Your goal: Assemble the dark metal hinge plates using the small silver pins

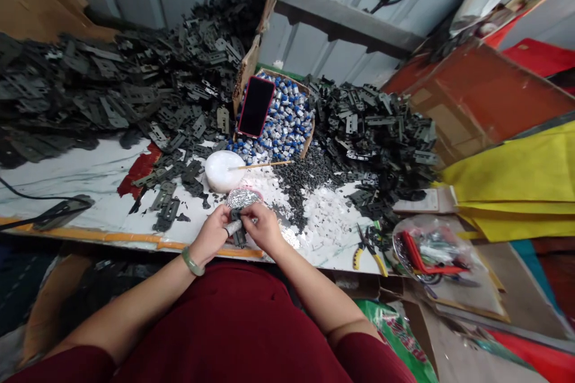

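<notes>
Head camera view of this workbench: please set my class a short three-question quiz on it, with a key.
1. True or false: the green bangle sits on the right wrist.
2. Multiple choice: what lies on the box of blue-capped parts? A a hammer; B a phone; C a roll of tape.
3. Short answer: which yellow-handled tool lies on the bench to the right of the right hand?

Key: 1 false, it is on the left wrist; 2 B; 3 pliers.
</notes>
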Demonstrator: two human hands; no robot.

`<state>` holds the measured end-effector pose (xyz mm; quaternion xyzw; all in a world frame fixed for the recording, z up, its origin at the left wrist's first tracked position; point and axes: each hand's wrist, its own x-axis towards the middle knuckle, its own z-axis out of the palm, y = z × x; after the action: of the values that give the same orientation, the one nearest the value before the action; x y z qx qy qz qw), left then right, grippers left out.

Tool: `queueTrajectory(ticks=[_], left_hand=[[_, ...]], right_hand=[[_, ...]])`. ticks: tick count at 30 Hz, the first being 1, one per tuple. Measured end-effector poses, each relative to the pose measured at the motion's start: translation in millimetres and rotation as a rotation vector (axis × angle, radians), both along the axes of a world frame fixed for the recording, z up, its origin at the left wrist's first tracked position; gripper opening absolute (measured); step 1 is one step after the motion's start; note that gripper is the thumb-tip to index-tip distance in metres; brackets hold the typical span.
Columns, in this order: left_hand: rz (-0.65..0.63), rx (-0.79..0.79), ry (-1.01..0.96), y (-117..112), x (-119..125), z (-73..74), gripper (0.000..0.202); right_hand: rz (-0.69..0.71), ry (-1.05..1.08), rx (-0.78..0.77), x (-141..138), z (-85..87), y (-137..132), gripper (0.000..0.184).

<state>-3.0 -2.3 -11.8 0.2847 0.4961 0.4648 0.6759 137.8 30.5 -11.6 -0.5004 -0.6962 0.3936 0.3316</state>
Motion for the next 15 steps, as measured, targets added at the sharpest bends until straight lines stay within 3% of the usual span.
queueTrajectory(ticks=[4, 9, 11, 15], left_hand=[[-0.022, -0.010, -0.005, 1, -1, -2.2, 0.029], [-0.010, -0.006, 0.004, 4, -1, -4.0, 0.028], [-0.018, -0.007, 0.005, 4, 0, -6.0, 0.028], [-0.036, 0.012, -0.008, 2, 1, -9.9, 0.027]], right_hand=[[0.016, -0.009, -0.115, 26, -10.9, 13, 0.013], [-0.198, -0.529, 0.100, 70, -20.3, 49, 0.022], [-0.118, -0.677, 0.168, 72, -23.2, 61, 0.030], [0.196, -0.838, 0.300, 56, -27.0, 79, 0.031]])
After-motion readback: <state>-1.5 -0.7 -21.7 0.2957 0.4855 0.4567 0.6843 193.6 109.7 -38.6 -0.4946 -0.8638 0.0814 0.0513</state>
